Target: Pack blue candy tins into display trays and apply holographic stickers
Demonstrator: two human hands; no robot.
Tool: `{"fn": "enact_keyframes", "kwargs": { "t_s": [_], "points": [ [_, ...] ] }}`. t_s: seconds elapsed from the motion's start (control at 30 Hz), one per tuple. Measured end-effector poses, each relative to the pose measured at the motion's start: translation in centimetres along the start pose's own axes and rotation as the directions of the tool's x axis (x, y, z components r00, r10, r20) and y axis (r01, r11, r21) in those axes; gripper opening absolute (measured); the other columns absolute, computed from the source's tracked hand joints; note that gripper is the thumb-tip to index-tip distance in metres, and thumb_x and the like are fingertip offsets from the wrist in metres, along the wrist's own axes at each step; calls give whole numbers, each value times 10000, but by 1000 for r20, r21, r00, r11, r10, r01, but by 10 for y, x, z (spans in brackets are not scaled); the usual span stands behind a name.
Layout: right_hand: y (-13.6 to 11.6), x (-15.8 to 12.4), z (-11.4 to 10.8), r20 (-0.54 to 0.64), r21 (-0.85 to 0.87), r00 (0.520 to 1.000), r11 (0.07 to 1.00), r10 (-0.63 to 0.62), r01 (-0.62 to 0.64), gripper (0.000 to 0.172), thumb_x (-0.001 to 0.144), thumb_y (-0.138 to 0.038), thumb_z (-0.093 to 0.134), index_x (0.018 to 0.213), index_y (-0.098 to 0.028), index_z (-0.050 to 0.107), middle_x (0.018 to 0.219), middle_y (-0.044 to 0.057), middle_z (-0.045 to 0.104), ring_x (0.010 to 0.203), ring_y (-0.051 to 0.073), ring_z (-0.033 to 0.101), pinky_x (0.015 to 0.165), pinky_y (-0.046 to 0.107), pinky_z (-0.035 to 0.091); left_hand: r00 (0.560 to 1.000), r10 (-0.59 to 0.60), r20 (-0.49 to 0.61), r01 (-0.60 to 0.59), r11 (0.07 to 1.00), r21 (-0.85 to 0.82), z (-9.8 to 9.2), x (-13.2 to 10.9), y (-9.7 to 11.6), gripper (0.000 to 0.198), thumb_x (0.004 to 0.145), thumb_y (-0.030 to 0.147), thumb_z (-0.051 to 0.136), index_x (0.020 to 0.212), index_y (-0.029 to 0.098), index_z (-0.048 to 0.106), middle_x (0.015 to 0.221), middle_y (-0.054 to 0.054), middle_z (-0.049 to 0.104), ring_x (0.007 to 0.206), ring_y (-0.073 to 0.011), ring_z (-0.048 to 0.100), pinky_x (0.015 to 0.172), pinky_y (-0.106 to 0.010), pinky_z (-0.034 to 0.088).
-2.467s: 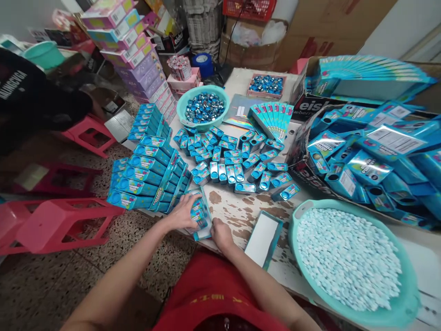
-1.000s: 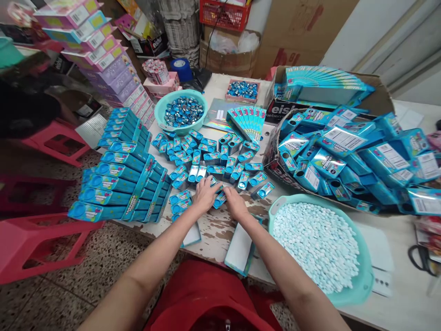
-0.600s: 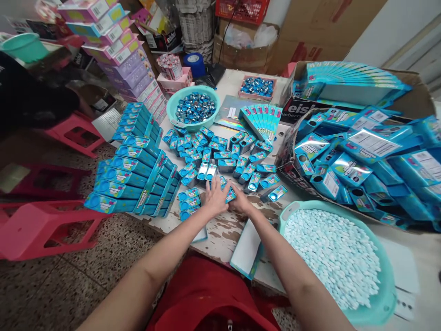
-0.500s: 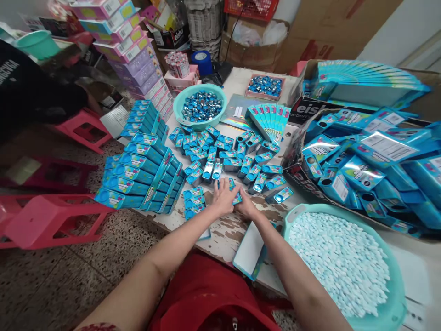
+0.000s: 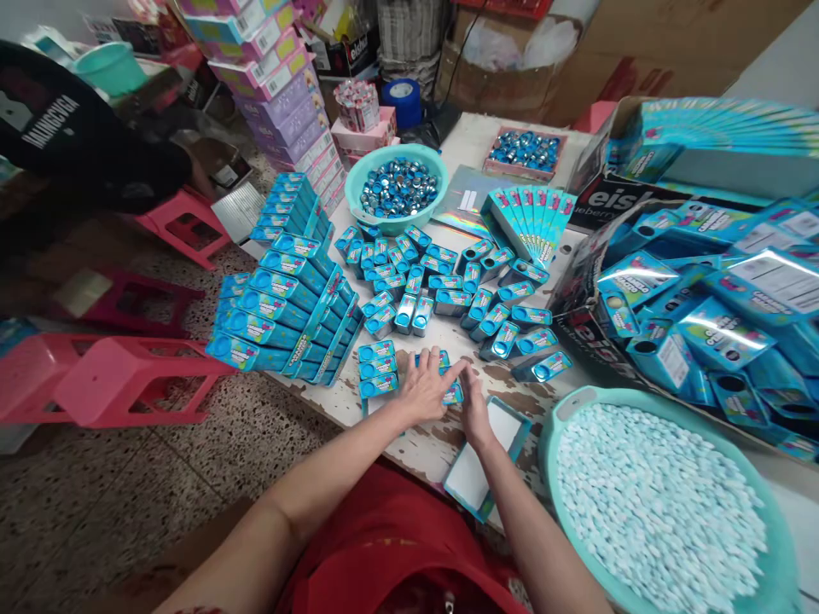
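My left hand [image 5: 423, 390] lies with fingers spread over a short row of small blue candy boxes [image 5: 451, 394] with round tops, hiding part of them. At the row's right side is my right hand [image 5: 474, 408], its fingers stretched out and close to the boxes; contact is hard to make out. Left of my left hand, several like boxes [image 5: 377, 370] stand lined up in an open tray. A shallow blue-edged tray [image 5: 477, 469] with a white inside lies below my right hand. Many loose candy boxes [image 5: 449, 298] stand beyond both hands.
Filled display boxes [image 5: 281, 311] are stacked at left. Behind stands a bowl [image 5: 356, 198] of metal-and-blue caps. To the right are a large basin [image 5: 555, 503] of pale-blue candies and a carton [image 5: 579, 320] of blue packs. Red stools [image 5: 137, 375] and a person's dark sleeve [image 5: 137, 170] are at left.
The view has shifted, so the table sits further right. My left fingers have spread out more, and my right hand's fingers now point upward beside the row.
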State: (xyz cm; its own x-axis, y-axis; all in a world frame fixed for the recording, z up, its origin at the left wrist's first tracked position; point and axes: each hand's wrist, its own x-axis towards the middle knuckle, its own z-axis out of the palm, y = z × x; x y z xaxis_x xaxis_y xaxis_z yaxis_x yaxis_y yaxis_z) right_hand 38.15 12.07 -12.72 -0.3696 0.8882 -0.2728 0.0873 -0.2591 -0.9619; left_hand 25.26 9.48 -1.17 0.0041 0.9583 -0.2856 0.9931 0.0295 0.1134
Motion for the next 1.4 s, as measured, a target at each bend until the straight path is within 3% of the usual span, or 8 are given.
{"fn": "enact_keyframes", "kwargs": {
  "t_s": [0.1, 0.2, 0.3, 0.47, 0.63, 0.87, 1.2, 1.4],
  "points": [
    [7, -37, 1, -156, -96, 987, 995, 25, -40, 507, 875, -474, 414, 1290, -192, 486, 1267, 122, 548, 1086, 215, 564, 972, 437, 434, 997, 3, -82, -10, 997, -75, -29, -50, -12, 798, 717, 393, 643, 1426, 297, 290, 1429, -175, 271, 1309, -392, 279, 1041, -564, 225],
    [18, -65, 28, 44, -176, 998, 983, -52, 59, 437, 836, -360, 498, 1237, -190, 541, 1154, 122, 605, 946, 214, 609, 858, 410, 513, 998, 24, -53, -32, 987, -157, -40, -100, -32, 823, 686, 391, 654, 1421, 281, 300, 1425, -132, 284, 1310, -335, 285, 1072, -493, 254],
    [28, -70, 59, 217, -284, 966, 938, -138, 197, 456, 800, -203, 480, 1252, -203, 541, 1165, 107, 615, 1013, 224, 595, 893, 422, 507, 999, -36, 24, 40, 982, -184, -27, -120, -53, 840, 662, 401, 664, 1412, 263, 312, 1409, -125, 308, 1275, -324, 335, 1053, -488, 297],
    [31, -63, 71, 254, -457, 957, 854, -143, 249, 584, 706, -32, 377, 1241, -180, 560, 1159, 83, 629, 1092, 215, 558, 982, 423, 454, 998, -51, 33, 52, 998, -37, -5, -114, -71, 777, 675, 317, 651, 1394, 262, 362, 1415, -144, 294, 1301, -352, 296, 1051, -519, 252],
    [13, -52, 79, 201, -441, 977, 884, -68, 153, 424, 871, -263, 431, 1278, -187, 517, 1153, 93, 614, 920, 189, 612, 854, 353, 510, 998, -52, 35, 53, 998, -28, -13, -118, -78, 754, 698, 409, 646, 1388, 266, 377, 1391, -141, 324, 1275, -340, 327, 1030, -488, 288],
    [5, -31, 101, 381, -539, 920, 787, -92, 302, 490, 819, -125, 445, 1301, -202, 485, 1156, 76, 623, 1058, 192, 560, 915, 318, 463, 994, 23, 105, -32, 995, 92, -10, -102, -81, 791, 679, 255, 646, 1408, 312, 343, 1461, -138, 269, 1339, -361, 254, 1073, -531, 191],
    [17, -28, 95, 386, -336, 916, 909, -107, 248, 464, 828, -133, 389, 1281, -153, 488, 1108, 103, 599, 1010, 184, 562, 934, 345, 462, 991, 90, 102, -102, 986, 128, 2, -96, -82, 856, 711, 274, 637, 1458, 165, 234, 1524, -229, 97, 1415, -355, 64, 1107, -567, 88],
    [17, -34, 108, 351, -370, 933, 903, -84, 220, 509, 802, -127, 417, 1309, -126, 458, 1177, 136, 562, 1066, 202, 533, 954, 367, 452, 989, 64, 130, -87, 979, 186, 12, -111, -79, 732, 767, 75, 473, 1455, 123, 228, 1533, -181, 92, 1420, -287, 2, 1120, -493, 208]
  ]
}}
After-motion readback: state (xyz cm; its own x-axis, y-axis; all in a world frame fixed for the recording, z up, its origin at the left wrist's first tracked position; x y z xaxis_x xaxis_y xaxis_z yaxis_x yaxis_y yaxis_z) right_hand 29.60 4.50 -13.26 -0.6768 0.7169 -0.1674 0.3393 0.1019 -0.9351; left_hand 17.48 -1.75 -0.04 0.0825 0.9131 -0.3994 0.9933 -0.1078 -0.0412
